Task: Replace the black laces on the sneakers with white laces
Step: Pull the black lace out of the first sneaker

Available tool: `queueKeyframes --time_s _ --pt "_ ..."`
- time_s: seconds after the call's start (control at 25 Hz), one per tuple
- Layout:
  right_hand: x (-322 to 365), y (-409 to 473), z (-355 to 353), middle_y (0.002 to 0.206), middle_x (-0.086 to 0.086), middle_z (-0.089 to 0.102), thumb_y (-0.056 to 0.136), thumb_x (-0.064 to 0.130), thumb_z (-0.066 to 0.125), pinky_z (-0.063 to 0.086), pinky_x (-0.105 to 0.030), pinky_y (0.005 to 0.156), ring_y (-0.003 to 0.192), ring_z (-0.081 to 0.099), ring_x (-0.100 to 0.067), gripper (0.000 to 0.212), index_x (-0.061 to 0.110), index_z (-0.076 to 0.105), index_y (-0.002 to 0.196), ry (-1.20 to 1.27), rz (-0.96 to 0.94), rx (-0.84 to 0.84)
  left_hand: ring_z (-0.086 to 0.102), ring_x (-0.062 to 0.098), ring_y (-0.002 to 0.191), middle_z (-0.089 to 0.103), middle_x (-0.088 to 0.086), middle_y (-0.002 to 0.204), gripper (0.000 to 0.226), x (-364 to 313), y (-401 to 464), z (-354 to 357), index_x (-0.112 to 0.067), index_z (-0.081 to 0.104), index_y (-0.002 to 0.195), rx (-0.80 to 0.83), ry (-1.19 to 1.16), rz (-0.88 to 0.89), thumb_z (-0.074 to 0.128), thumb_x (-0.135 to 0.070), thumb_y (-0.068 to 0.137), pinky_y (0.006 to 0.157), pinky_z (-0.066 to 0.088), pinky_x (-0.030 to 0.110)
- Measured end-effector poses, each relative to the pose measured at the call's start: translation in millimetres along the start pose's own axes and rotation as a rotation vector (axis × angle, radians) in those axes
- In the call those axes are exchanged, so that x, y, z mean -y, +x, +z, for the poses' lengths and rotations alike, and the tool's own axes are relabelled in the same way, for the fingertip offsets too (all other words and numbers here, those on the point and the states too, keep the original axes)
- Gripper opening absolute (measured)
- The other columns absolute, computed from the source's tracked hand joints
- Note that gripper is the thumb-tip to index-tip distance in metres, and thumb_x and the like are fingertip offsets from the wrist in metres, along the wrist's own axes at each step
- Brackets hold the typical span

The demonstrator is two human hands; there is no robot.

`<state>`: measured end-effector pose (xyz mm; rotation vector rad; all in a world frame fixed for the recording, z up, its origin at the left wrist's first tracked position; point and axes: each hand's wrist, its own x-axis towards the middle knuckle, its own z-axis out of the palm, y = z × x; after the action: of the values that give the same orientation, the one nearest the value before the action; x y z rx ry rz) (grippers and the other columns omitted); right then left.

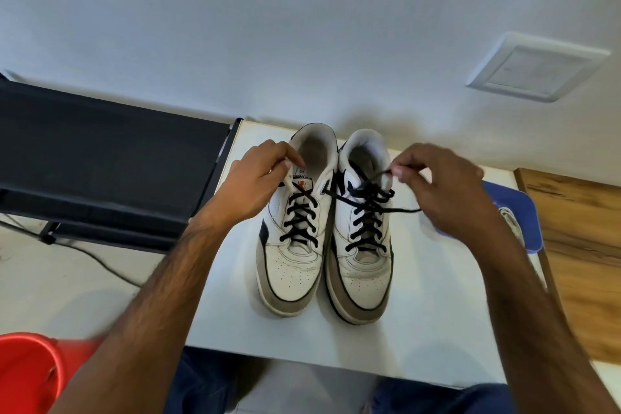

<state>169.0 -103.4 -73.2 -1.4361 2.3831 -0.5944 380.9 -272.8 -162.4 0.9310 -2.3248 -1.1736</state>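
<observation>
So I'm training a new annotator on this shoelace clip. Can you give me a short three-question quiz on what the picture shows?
1. True or false: both sneakers have black laces threaded in them.
2. Which hand pinches a loose black lace end: A) the left hand or B) the right hand?
3. Fill in: the white laces lie on a ___ mat to the right of the sneakers.

Key: 1 true; 2 B, it pinches the lace above the right-side sneaker, while the left hand holds the other sneaker at its tongue; 3 blue.
</observation>
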Motion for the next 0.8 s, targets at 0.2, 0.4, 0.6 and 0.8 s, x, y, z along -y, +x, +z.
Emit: queueKeyframes --time_s 0.2,0.4,0.6,0.8 --pt "2.8 -13.7 24.8 0.096 0.019 0.060 0.095 0.017 0.061 0.023 -0.039 0.104 0.106 0.054 -0.008 0.024 0.038 0.072 0.096 0.007 -0.097 0.010 0.041 0.012 0.108 0.045 -0.011 0.112 0.030 -3.4 0.0 6.0 -0.038 0.069 0.103 -0.062 0.296 0.072 0.041 -0.047 0.096 0.095 0.035 0.042" --pt "29.6 2.2 67.5 0.099 0.012 0.059 0.094 0.013 0.051 0.040 -0.047 0.096 0.101 0.057 -0.015 0.042 0.033 0.061 0.130 0.019 -0.274 0.013 0.031 0.014 0.130 0.047 -0.011 0.137 0.035 -14.2 -2.8 18.1 -0.031 0.067 0.090 0.028 0.407 0.192 0.038 -0.050 0.084 0.101 0.022 0.042" --pt "28.9 12.1 80.0 0.107 0.011 0.061 0.100 0.020 0.051 0.024 -0.038 0.093 0.112 0.052 -0.014 0.023 0.030 0.063 0.117 -0.081 -0.250 -0.022 0.030 0.011 0.131 0.049 -0.018 0.133 0.037 -9.8 -0.1 22.9 -0.031 0.070 0.095 0.035 0.381 0.156 0.039 -0.049 0.084 0.097 0.021 0.039" --pt "21.4 6.8 80.2 0.099 0.015 0.059 0.101 0.026 0.052 0.026 -0.040 0.093 0.106 0.052 -0.010 0.015 0.034 0.063 0.110 -0.019 -0.245 -0.048 0.036 0.008 0.125 0.052 -0.018 0.128 0.023 -7.9 1.8 21.9 -0.032 0.069 0.087 -0.024 0.313 0.100 0.050 -0.046 0.085 0.094 0.024 0.038"
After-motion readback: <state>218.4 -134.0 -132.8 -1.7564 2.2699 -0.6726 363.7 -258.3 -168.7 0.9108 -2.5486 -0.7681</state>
